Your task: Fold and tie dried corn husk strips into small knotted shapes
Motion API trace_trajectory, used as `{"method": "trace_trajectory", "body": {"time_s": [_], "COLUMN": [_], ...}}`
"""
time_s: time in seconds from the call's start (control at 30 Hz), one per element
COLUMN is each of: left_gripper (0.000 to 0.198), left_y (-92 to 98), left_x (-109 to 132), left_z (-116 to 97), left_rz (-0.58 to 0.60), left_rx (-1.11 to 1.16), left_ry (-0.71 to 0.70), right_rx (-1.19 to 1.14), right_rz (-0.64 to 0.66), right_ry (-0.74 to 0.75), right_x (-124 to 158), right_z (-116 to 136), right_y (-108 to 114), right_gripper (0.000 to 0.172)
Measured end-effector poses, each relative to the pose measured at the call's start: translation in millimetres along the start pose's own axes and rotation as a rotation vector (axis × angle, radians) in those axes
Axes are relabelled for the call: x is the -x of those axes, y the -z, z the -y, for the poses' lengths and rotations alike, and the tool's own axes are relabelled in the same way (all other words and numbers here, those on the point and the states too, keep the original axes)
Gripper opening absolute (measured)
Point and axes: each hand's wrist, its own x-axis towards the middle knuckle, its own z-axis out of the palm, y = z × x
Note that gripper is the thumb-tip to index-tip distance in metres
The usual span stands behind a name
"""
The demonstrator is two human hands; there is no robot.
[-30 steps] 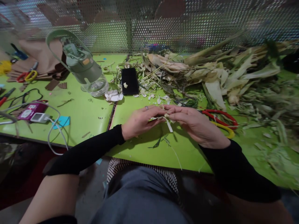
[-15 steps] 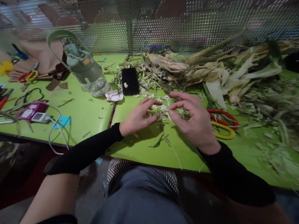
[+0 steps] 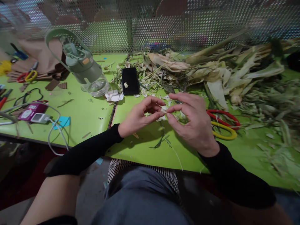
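Above the green table, my left hand (image 3: pixel 142 115) and my right hand (image 3: pixel 194 120) meet at the fingertips. Between them is a small pale strip of husk (image 3: pixel 163 111), pinched by thumb and forefinger on either side. It is partly covered by the fingers, so its full shape cannot be made out. Small pale husk scraps (image 3: pixel 174 115) lie on the table just behind and below the fingers. Beside my right wrist are large scissors with one red and one yellow handle (image 3: pixel 226 132), their blades out of sight. Thin green shreds (image 3: pixel 161 140) lie in front of my hands.
Corn husks (image 3: pixel 215 75) are heaped along the back and right. A black phone (image 3: pixel 130 82) lies behind my left hand, near crumpled white paper (image 3: pixel 114 96) and a green-lidded water bottle (image 3: pixel 90 75). Further left are a purple box (image 3: pixel 34 110) with a white cable and more scissors (image 3: pixel 27 75).
My left hand's fingers have closed together and moved slightly right to the small pale strip held by my right fingertips. My right hand has shifted a little left.
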Motion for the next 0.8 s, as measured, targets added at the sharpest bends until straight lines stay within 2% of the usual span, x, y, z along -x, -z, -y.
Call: {"method": "trace_trajectory", "body": {"time_s": [0.13, 0.3, 0.63, 0.8], "left_gripper": [0.027, 0.033, 0.028, 0.028], "left_y": [-0.7, -0.5, 0.9, 1.6], "left_x": [-0.4, -0.4, 0.3, 0.9], "left_z": [-3.5, -5.6, -2.0, -3.5], "left_rz": [0.01, -0.004, 0.008, 0.005], "left_rx": [0.136, 0.187, 0.196, 0.196], "left_ry": [0.099, 0.169, 0.11, 0.138], "right_rx": [-0.005, 0.02, 0.001, 0.002], "right_rz": [0.003, 0.019, -0.001, -0.003], "right_ry": [0.04, 0.064, 0.074, 0.04], "right_x": [-1.2, -1.6, -1.7, -1.1], "right_z": [-0.2, -0.6, -2.1, -0.2], "right_y": [0.1, 0.3, -1.1, -0.3], "right_gripper": [0.012, 0.011, 0.007, 0.011]}}
